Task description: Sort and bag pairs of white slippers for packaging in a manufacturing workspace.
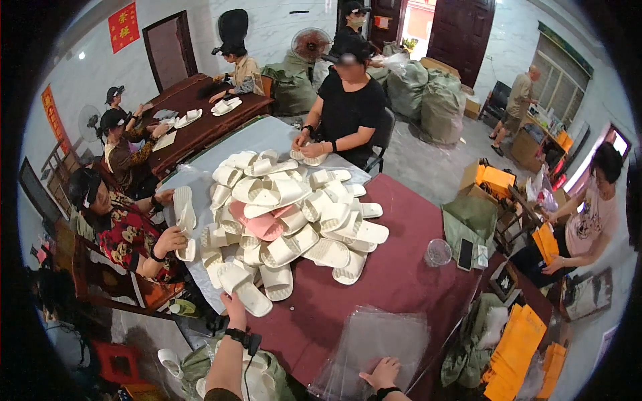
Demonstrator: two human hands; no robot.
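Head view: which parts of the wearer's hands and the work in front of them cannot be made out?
- Left hand: fingers hidden behind the white slipper it grips.
- Right hand: wrist cut off by the lower edge; it rests on the clear plastic bags, whose count is unreadable.
- Slipper pile: lower slippers buried.

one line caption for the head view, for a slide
Left hand grips a white slipper at the edge of a slipper pile; right hand rests on clear plastic bags on the maroon table.
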